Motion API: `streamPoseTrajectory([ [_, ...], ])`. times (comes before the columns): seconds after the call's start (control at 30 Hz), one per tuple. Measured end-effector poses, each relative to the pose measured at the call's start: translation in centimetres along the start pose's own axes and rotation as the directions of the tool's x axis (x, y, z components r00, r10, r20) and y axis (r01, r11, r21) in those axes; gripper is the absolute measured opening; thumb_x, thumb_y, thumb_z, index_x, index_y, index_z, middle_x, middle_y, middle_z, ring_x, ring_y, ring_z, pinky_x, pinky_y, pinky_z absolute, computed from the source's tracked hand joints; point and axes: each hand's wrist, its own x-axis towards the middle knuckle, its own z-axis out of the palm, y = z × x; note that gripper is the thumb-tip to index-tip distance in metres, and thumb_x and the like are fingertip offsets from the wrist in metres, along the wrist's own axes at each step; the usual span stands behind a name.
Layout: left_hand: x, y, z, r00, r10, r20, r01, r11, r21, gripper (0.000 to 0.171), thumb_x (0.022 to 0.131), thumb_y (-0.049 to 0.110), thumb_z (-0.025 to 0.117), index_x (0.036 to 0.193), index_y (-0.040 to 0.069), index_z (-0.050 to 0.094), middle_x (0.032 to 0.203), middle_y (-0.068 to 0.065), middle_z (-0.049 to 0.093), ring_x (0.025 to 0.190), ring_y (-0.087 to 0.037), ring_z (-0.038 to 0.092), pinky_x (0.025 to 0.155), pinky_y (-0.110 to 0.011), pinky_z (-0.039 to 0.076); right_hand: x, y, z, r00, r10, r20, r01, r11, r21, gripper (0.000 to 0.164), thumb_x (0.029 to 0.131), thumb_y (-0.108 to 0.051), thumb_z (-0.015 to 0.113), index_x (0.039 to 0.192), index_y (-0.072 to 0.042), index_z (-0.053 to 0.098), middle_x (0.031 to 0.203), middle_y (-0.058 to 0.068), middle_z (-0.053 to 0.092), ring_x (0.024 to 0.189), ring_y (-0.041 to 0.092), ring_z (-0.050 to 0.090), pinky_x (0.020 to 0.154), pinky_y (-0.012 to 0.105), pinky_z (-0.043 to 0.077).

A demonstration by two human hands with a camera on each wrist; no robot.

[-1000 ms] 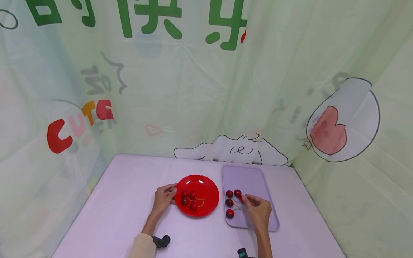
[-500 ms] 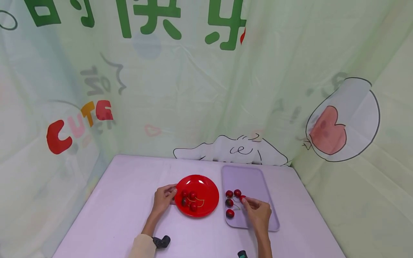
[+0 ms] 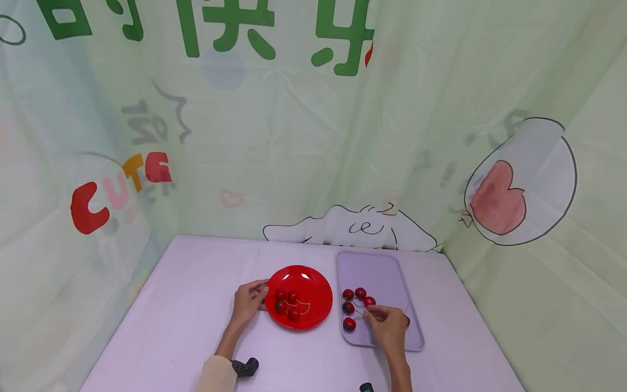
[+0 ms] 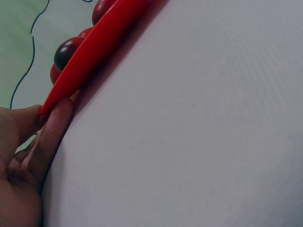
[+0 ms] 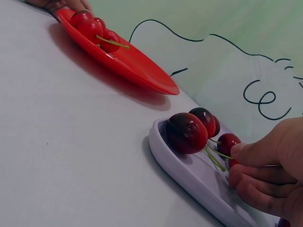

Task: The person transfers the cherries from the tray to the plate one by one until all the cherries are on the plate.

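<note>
My left hand (image 3: pixel 247 302) pinches the left rim of a red plate (image 3: pixel 318 299), thumb above and fingers beneath, as the left wrist view shows. Several dark red cherries (image 5: pixel 89 30) with green stems lie on the plate. Over the lilac tray (image 3: pixel 377 267) is my right hand (image 3: pixel 388 326), its thumb and fingers brought together at a thin cherry stem (image 5: pixel 222 154). One cherry (image 3: pixel 369 301) sits just beyond the fingertips, and several others (image 3: pixel 348 308) lie along the tray's left side. Another cherry (image 3: pixel 407 321) peeks out right of the hand, mostly hidden by it.
Plate and tray stand side by side on a table (image 3: pixel 196 305) with a pale cloth, a narrow gap between them. A printed curtain (image 3: pixel 294 136) rises behind the table and at both sides. The tray has a low raised rim.
My right hand has drawn slightly back from the cherry at its fingertips, which now shows whole, and the fingers are at the stems. The left hand and the plate have stayed put.
</note>
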Motion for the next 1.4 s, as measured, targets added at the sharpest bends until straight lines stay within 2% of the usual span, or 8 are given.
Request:
streamPoseTrajectory([
  [0.27,-0.2,0.1,0.0,1.000,-0.002,-0.004,0.002,1.000,0.011,0.031,0.107,0.006,0.068,0.137,-0.002,0.073,0.109,-0.021,0.078,0.083,-0.025,0.077,0.067,-0.013,0.060,-0.2,-0.1,0.3,1.000,0.005,0.028,-0.004,0.999,-0.041,0.019,0.085,0.003,0.087,0.104,0.005,0.084,0.089,0.017,0.083,0.072,0.007,0.074,0.066,0.012,0.056],
  [0.67,-0.6,0.7,-0.2,1.000,-0.008,0.004,0.008,1.000,0.018,0.032,0.107,0.006,0.067,0.138,-0.003,0.072,0.111,-0.023,0.078,0.083,-0.025,0.078,0.067,-0.014,0.061,-0.5,-0.8,0.3,0.998,-0.047,0.039,0.049,0.997,-0.052,0.022,0.080,0.011,0.087,0.101,0.007,0.083,0.083,0.016,0.081,0.067,0.010,0.070,0.062,0.015,0.056],
  [1.07,-0.2,0.4,-0.1,1.000,-0.008,0.003,0.008,1.000,-0.003,0.032,0.107,0.005,0.067,0.137,-0.004,0.072,0.109,-0.023,0.077,0.078,-0.025,0.077,0.066,-0.015,0.061,-0.3,-0.7,0.7,0.997,-0.075,-0.002,0.075,0.995,-0.073,0.019,0.078,0.013,0.087,0.094,0.003,0.085,0.079,0.013,0.080,0.064,0.007,0.066,0.060,0.015,0.054],
  [1.27,-0.1,0.3,-0.1,1.000,0.001,0.004,-0.001,1.000,0.008,0.031,0.107,0.005,0.067,0.137,-0.004,0.072,0.109,-0.023,0.077,0.077,-0.022,0.077,0.065,-0.016,0.062,-0.5,-1.1,0.6,0.996,-0.089,-0.004,0.089,0.995,-0.050,0.019,0.077,0.012,0.089,0.094,0.003,0.085,0.079,0.014,0.080,0.064,0.006,0.067,0.060,0.015,0.055],
  [1.4,-0.1,0.3,-0.1,1.000,-0.005,0.002,0.005,1.000,0.007,0.031,0.107,0.004,0.067,0.136,-0.004,0.072,0.108,-0.023,0.077,0.076,-0.022,0.076,0.064,-0.015,0.061,-0.5,-1.2,0.5,0.998,-0.057,0.018,0.057,0.998,-0.002,0.020,0.078,0.012,0.089,0.096,0.005,0.085,0.082,0.016,0.081,0.065,0.005,0.069,0.062,0.014,0.056],
])
